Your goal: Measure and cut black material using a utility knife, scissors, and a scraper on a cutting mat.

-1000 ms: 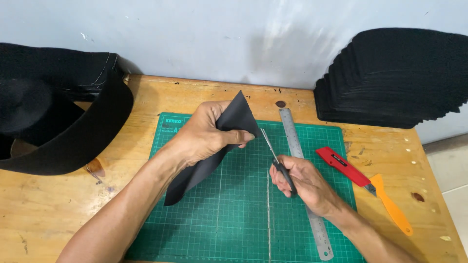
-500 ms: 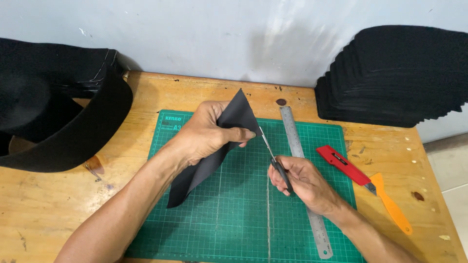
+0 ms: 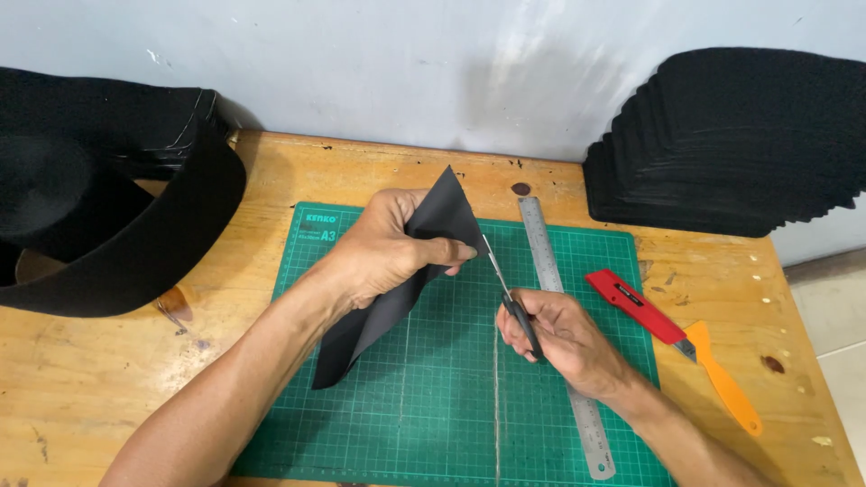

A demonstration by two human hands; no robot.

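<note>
- While your left hand (image 3: 388,252) pinches the folded black sheet (image 3: 397,280) above the green cutting mat (image 3: 433,397), thumb and fingers clenched on it near its upper corner, the lower end of the sheet trails down to the mat. That loose end can swing or twist as you cut and pull the line off course.
- Your right hand (image 3: 559,338) is closed around the handles of the small scissors (image 3: 505,289), blades angled up toward the sheet's edge just beside your left thumb. Thumb and blade tips sit very close; a slip forward would likely nick the thumb.
- Whether the blades are parted or closed on the sheet, you cannot tell from this view; the tips are too thin to read.
- Steel ruler (image 3: 564,334) lies on the mat partly under your right hand. Your wrist could catch it and jolt the scissors.
- Red utility knife (image 3: 636,307) and orange-handled tool (image 3: 722,379) lie on the wooden table (image 3: 135,388) near your right forearm. A backward elbow move could knock them off the edge.
- Stack of black sheets (image 3: 731,144) and the black band roll (image 3: 108,225) sit well apart; low risk.
</note>
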